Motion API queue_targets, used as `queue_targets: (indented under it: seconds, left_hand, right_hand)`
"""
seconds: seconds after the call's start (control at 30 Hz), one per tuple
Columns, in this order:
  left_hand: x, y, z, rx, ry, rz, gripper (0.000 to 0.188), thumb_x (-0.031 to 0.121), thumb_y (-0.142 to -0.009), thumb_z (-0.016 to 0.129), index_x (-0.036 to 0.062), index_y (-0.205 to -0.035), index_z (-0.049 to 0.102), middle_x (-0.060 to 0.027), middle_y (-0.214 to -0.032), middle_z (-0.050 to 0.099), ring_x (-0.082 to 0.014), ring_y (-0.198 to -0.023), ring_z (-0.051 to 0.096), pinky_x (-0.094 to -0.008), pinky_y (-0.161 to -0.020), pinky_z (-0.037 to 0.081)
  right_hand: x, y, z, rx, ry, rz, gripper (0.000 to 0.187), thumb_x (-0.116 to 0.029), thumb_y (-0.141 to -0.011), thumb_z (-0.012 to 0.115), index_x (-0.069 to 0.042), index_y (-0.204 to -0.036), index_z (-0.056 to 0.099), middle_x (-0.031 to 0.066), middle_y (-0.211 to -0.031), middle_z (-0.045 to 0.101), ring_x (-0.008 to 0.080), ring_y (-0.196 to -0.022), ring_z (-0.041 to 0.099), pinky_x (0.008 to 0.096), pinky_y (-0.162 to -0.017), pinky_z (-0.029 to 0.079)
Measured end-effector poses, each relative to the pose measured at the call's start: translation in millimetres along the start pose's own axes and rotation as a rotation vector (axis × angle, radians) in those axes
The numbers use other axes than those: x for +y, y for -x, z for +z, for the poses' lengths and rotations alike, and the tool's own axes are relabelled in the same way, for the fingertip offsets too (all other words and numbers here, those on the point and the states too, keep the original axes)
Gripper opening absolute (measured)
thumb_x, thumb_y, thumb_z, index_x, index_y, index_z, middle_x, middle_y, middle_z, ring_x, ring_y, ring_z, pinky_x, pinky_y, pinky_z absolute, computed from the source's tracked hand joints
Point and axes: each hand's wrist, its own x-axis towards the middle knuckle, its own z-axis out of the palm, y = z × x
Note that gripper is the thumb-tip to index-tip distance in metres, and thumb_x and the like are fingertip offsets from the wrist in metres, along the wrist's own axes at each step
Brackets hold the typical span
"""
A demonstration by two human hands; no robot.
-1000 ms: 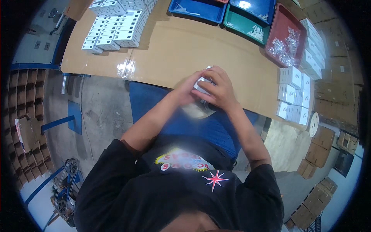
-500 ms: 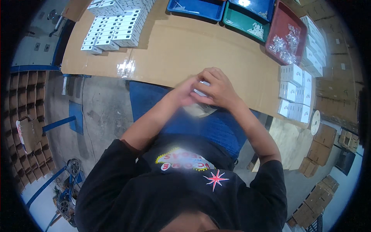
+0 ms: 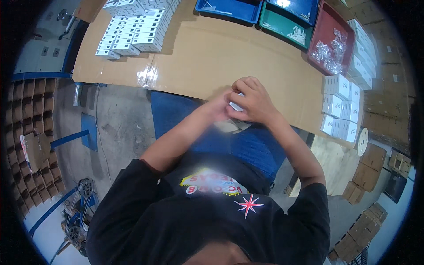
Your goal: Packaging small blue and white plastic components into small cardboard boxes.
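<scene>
Both of my hands are closed around a small white box (image 3: 236,106) at the table's near edge. Only slivers of the box show between the fingers; the rest of it is hidden. My left hand (image 3: 217,107) supports it from the left, partly covered by the other hand. Over the top and right side curl the bent fingers of my right hand (image 3: 252,102).
Stacked white boxes (image 3: 140,33) stand at the table's far left, and more white boxes (image 3: 339,106) at the right edge. Along the back are blue (image 3: 229,18), green (image 3: 282,37) and red (image 3: 316,51) trays with small parts. Cardboard covers the table (image 3: 198,57).
The view has shifted slightly, so the table and trays sit a little further right. My hands stay together on the white box, with the right fingers slightly rearranged over it.
</scene>
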Motion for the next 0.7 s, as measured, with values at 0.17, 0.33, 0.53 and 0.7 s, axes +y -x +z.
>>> queue_targets:
  seconds: [0.17, 0.33, 0.53, 0.7]
  left_hand:
    - [-1.5, 0.9, 11.1, 0.093, -0.041, 0.056, 0.037, 0.04, -0.102, 0.055, 0.0134, -0.127, 0.06, -0.0057, -0.121, 0.067, -0.0172, -0.108, 0.069, -0.0346, -0.088, 0.06]
    - [26.8, -2.9, -1.0, 0.106, 0.138, -0.007, 0.04, 0.048, -0.107, 0.042, 0.0156, -0.12, 0.064, -0.0047, -0.111, 0.071, -0.0197, -0.099, 0.072, -0.0367, -0.081, 0.062]
    - [33.2, -5.8, 8.8, 0.072, 0.136, 0.04, 0.055, 0.055, -0.108, 0.033, 0.0129, -0.129, 0.061, -0.0089, -0.117, 0.071, -0.0247, -0.103, 0.072, -0.0425, -0.085, 0.062]
    - [36.1, -4.9, 8.8, 0.178, -0.147, 0.14, 0.06, 0.052, -0.109, 0.026, 0.0129, -0.148, 0.048, -0.0136, -0.136, 0.063, -0.0287, -0.115, 0.067, -0.049, -0.088, 0.06]
  right_hand:
    - [1.8, -1.9, -2.1, -0.032, -0.032, 0.012, 0.024, -0.031, -0.075, 0.074, -0.014, -0.087, 0.061, 0.0069, -0.097, 0.058, 0.0281, -0.097, 0.058, 0.0417, -0.086, 0.047]
    - [11.7, -7.2, -26.0, 0.057, 0.063, -0.017, 0.026, -0.029, -0.074, 0.076, -0.011, -0.083, 0.06, 0.0068, -0.089, 0.056, 0.0278, -0.086, 0.056, 0.0408, -0.075, 0.045]
    - [22.4, -16.3, -41.7, 0.085, -0.076, 0.105, 0.032, -0.03, -0.074, 0.08, -0.008, -0.08, 0.057, 0.0082, -0.079, 0.053, 0.0282, -0.077, 0.054, 0.0393, -0.07, 0.041]
    - [50.3, 16.7, -38.5, 0.304, 0.096, 0.233, 0.04, -0.026, -0.071, 0.085, -0.008, -0.075, 0.05, 0.0077, -0.073, 0.048, 0.0277, -0.071, 0.049, 0.0401, -0.067, 0.036]
